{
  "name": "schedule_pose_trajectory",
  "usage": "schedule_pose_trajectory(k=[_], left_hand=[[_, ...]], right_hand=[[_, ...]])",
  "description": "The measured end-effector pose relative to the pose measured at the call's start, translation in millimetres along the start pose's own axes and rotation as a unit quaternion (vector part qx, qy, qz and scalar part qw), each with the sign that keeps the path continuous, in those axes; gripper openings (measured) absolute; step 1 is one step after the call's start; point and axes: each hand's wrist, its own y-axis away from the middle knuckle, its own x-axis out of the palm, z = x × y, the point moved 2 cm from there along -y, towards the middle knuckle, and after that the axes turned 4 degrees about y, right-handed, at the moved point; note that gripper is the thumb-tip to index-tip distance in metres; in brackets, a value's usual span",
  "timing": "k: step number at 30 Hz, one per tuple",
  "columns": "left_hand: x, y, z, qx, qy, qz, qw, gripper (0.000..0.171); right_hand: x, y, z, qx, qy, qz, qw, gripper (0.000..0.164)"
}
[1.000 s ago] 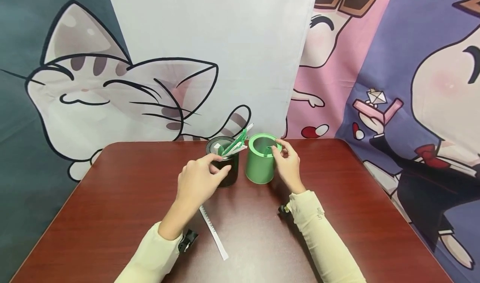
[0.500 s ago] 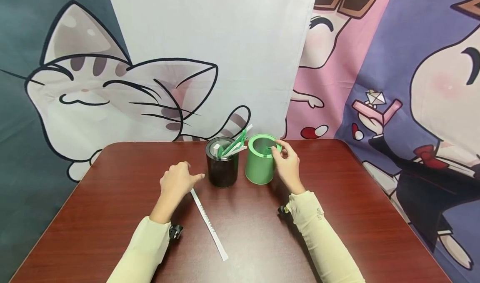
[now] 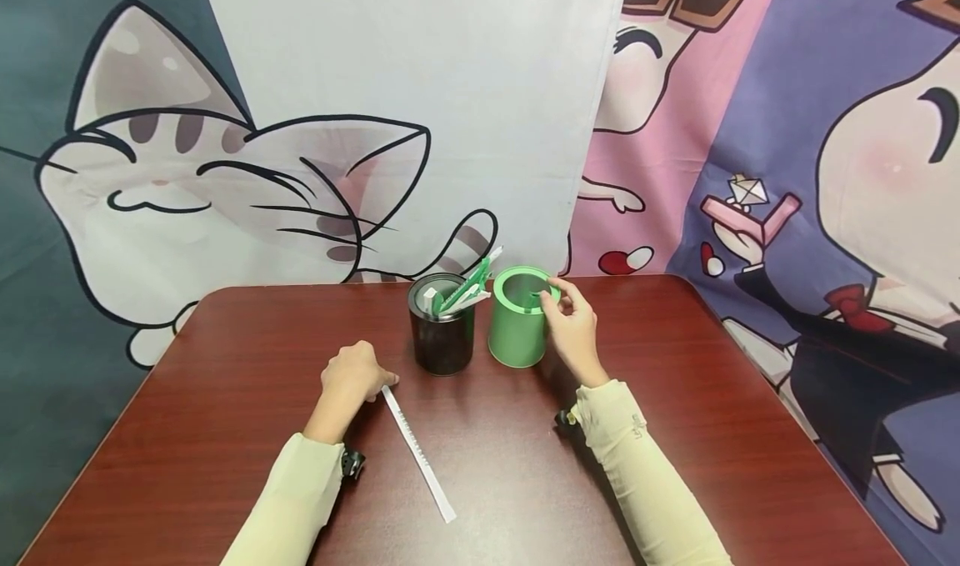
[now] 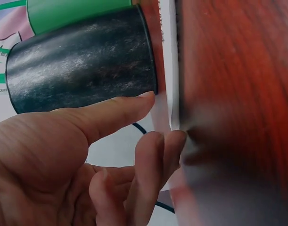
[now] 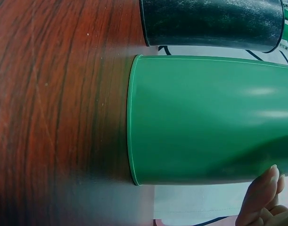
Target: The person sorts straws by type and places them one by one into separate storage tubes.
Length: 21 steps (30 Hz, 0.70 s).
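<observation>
My left hand (image 3: 354, 374) is low over the table at the far end of a long, thin white strip with dark print (image 3: 420, 453). In the left wrist view its fingers (image 4: 148, 160) are at the strip's end, while the thumb stands apart, in front of the black can (image 4: 82, 61). My right hand (image 3: 573, 328) holds the rim of an upright green can (image 3: 517, 333), thumb and fingers bent at the edge. A small green shape shows inside that can by the thumb; I cannot tell what it is. The right wrist view shows the thumb (image 5: 261, 193) beside the can's wall.
Several slim green and white items (image 3: 468, 291) lean out of the black can, just left of the green one. Both cans stand near the far edge of the reddish-brown table (image 3: 225, 433). A cartoon-printed cloth (image 3: 480, 91) hangs behind it.
My left hand has drawn back from the black can, moving left and down to the far end of the white strip. The right hand and the green can have stayed in place.
</observation>
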Motion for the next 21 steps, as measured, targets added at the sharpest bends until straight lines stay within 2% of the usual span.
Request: schedule_pose_trajectory(k=[7,15,21], left_hand=[[5.0,-1.3,-1.4,0.000,0.005,0.003,1.0000,0.027],[8.4,-0.8,-5.5,0.021,0.000,0.018,0.9996,0.024],[4.4,8.8,-13.9,0.060,0.019,0.008,0.9980,0.025]], right_hand=[[9,-9,-37,0.000,-0.002,-0.009,1.000,0.031],[10,-9,-42,0.000,-0.002,-0.020,1.000,0.027],[10,-8,-41,0.004,-0.002,-0.018,1.000,0.026]])
